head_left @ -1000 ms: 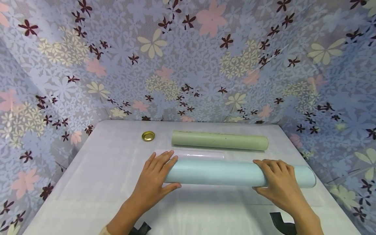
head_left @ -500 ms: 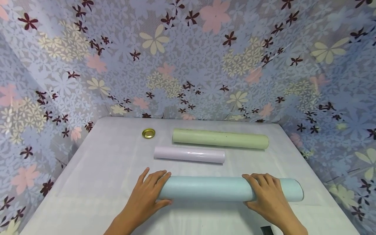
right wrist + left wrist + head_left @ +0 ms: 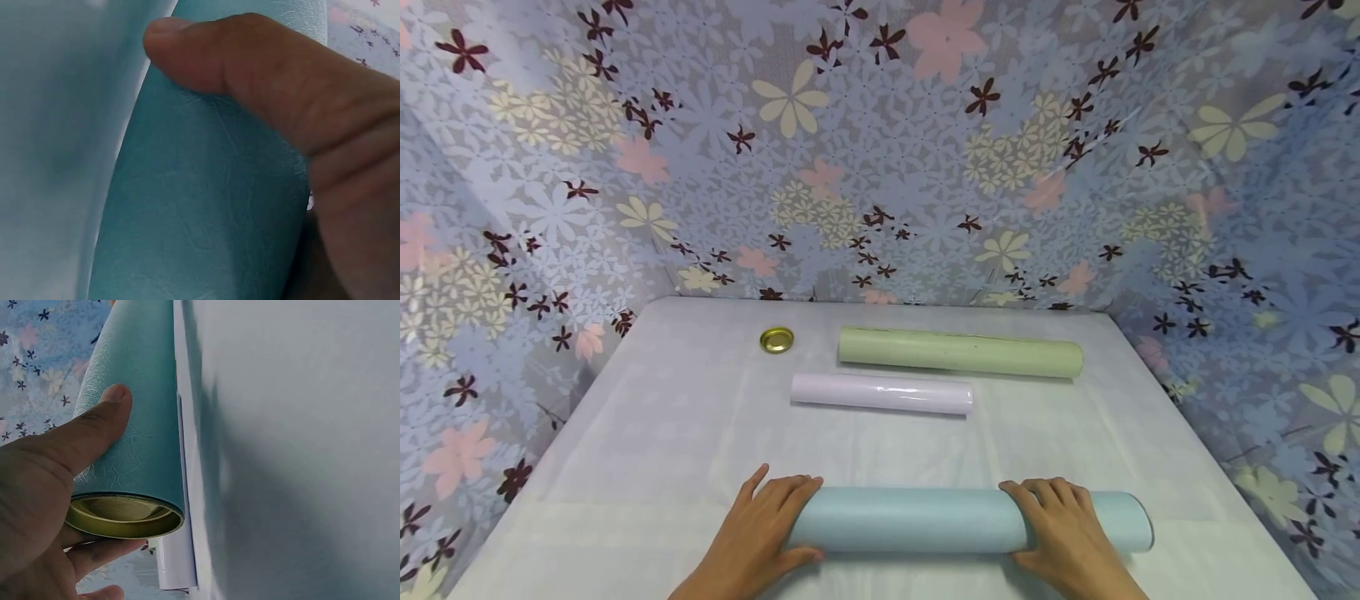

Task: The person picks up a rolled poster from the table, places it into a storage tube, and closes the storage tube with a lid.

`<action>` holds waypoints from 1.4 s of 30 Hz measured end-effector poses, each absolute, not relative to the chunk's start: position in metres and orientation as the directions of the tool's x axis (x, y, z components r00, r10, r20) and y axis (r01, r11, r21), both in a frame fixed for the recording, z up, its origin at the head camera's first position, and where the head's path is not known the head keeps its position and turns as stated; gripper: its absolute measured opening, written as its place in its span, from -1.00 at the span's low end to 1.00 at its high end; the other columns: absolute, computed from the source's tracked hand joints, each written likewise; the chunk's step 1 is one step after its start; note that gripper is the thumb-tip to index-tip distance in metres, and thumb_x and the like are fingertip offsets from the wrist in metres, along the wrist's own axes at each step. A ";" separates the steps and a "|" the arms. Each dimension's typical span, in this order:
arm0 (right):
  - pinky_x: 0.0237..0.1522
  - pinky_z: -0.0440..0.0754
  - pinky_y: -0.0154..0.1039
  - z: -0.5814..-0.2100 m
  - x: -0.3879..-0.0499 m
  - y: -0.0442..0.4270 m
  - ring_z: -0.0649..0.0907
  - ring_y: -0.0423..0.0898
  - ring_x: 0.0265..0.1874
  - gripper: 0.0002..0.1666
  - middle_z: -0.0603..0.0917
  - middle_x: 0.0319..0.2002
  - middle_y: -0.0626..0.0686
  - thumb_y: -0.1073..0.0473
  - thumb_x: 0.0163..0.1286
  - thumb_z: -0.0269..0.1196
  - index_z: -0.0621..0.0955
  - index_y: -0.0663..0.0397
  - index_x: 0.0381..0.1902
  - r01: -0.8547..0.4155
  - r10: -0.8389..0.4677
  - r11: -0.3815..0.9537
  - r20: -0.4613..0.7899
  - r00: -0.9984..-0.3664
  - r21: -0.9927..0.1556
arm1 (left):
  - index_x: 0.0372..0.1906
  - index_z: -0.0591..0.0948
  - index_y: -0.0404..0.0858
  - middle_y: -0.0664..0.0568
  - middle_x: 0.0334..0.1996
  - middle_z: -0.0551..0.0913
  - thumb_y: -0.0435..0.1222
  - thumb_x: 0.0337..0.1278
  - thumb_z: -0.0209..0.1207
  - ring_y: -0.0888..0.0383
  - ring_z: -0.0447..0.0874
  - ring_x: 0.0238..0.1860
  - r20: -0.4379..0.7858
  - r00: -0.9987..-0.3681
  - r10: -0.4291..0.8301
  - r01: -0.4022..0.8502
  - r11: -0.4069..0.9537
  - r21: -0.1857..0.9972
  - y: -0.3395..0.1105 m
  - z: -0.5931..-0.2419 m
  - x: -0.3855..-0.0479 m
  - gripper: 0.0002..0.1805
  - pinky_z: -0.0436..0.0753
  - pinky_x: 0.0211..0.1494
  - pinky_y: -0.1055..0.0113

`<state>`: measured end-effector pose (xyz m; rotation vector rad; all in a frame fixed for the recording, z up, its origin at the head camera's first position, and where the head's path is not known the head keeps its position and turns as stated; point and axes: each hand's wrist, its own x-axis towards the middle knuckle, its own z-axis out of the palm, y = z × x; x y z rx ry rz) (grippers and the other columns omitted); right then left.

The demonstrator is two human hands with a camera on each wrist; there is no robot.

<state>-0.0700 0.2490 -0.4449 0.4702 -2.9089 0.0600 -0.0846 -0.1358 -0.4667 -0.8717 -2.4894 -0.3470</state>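
A long light blue tube [image 3: 910, 520] lies crosswise near the front of the table in the head view. My left hand [image 3: 758, 529] grips its left end, thumb on the near side and fingers over the far side. In the left wrist view, that end shows a recessed gold metal cap [image 3: 122, 509] beside my palm. Toward the right end, my right hand [image 3: 1060, 529] holds the tube the same way; the right wrist view shows my thumb [image 3: 206, 56] pressed along its textured side. Whether the tube touches the table I cannot tell.
Behind the tube lie a shorter pale lilac roll [image 3: 880, 394] and a long pale green tube [image 3: 958, 351]. A small round gold lid [image 3: 777, 339] sits at the back left. Flowered cloth [image 3: 880, 167] hangs around the white-covered table [image 3: 647, 433].
Both hands have drawn the blue tube toward the front of the table and slightly left. The lilac roll, partly hidden behind it at first, is now fully visible.
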 end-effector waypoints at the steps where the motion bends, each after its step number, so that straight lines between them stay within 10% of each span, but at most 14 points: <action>1: -0.04 0.44 0.09 -0.446 -0.069 0.248 0.53 -0.03 -0.15 -0.07 0.57 -0.16 -0.07 -0.13 -0.42 0.59 0.54 -0.14 0.05 -0.311 -0.304 0.950 0.184 -0.935 -0.011 | 0.16 0.51 -0.16 0.11 -0.01 0.60 0.25 -0.48 0.36 0.19 0.57 0.00 0.512 -0.684 0.519 0.640 0.764 0.080 -0.137 -0.468 -0.084 -0.06 0.32 0.25 -0.01; 42: 0.11 0.37 0.17 -0.436 -0.055 0.245 0.47 -0.02 0.01 0.09 0.53 0.01 -0.06 -0.37 -0.33 0.48 0.44 -0.11 0.22 -0.301 -0.298 0.951 0.048 -0.953 -0.069 | 0.22 0.44 -0.09 0.15 0.09 0.53 0.32 -0.29 0.26 0.21 0.50 0.09 0.375 -0.765 0.524 0.601 0.789 0.123 -0.143 -0.471 -0.071 -0.09 0.52 0.09 0.12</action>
